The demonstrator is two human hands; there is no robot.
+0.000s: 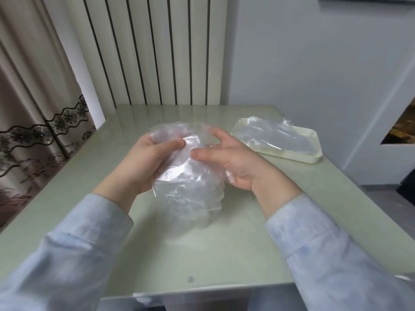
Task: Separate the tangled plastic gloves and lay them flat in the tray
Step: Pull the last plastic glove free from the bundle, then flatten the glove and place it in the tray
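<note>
Gloves point(190, 176) I hold: thin clear plastic film, crinkled, glossy. Tray point(312, 158), two o'clock: cream plastic, smooth. Table point(224, 248): pale green, smooth, faint sheen. My sleeves point(78, 243): blue cloth, matt.

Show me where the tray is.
In the head view, the tray sits on the table at far right, beyond the right hand, holding clear plastic gloves.

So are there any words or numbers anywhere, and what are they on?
One small round mark on the pale green glossy table: too small and blurred to read.
No writing shows on the crumpled clear plastic gloves or the cream rectangular plastic tray.
</note>
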